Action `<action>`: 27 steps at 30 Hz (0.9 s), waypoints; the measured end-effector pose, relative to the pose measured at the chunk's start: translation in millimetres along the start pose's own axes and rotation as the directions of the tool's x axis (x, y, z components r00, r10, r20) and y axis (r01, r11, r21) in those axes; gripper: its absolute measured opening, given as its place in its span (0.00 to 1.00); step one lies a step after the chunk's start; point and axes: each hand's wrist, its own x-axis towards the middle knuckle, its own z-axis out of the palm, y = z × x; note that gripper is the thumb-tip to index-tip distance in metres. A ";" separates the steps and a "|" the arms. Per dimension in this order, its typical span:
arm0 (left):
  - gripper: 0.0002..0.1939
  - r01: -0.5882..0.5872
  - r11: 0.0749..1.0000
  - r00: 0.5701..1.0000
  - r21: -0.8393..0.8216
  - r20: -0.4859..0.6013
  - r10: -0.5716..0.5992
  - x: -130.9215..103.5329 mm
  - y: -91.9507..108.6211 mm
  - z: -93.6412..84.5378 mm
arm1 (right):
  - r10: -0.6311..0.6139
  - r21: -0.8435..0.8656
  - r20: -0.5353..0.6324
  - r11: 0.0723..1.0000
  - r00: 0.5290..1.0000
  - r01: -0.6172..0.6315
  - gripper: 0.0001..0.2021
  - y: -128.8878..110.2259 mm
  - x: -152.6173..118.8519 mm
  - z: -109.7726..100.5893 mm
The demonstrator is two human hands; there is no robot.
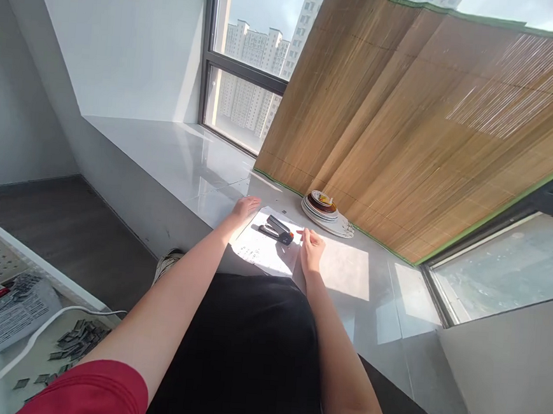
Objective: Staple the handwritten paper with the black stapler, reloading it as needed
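A black stapler (pixel 277 230) with a bit of orange at one end lies on white paper (pixel 254 250) that has dark writing or marks near its lower left. My left hand (pixel 245 210) is at the paper's upper left edge, fingers stretched out and nothing seen in them. On the other side, my right hand (pixel 311 247) is closed beside the orange end of the stapler, its fingertips pressed together near the paper's right edge. Whatever they might hold is too small to tell.
Stacked plates and dishes (pixel 324 212) stand behind my right hand on the tiled window ledge (pixel 166 153). A bamboo blind (pixel 384 113) leans over the window. At lower left, a white tray (pixel 38 246) holds printed paper, a red pen and small grey pieces, with a white cable (pixel 36 335) across it.
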 end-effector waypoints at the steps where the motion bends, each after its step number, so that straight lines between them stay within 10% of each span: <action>1: 0.23 0.021 0.999 1.000 -0.042 0.000 -0.021 0.3 0.8 -2.7 | 0.006 0.024 0.007 1.000 1.000 -0.006 0.28 0.8 0.1 1.2; 15: 0.41 0.154 0.947 0.988 -0.282 0.070 -0.140 -3.7 6.0 -6.5 | -0.001 0.083 -0.058 0.997 0.998 0.006 0.25 -9.7 10.2 7.1; 21: 0.36 0.156 0.921 0.984 -0.356 -0.024 -0.176 -4.7 9.6 -5.0 | -0.046 -0.119 0.413 0.987 0.909 0.104 0.14 -29.6 27.5 24.2; 27: 0.40 0.165 0.850 0.979 -0.500 -0.021 -0.202 -4.1 6.6 -16.6 | -0.335 -0.352 0.397 0.804 0.854 0.479 0.10 -65.6 28.4 47.5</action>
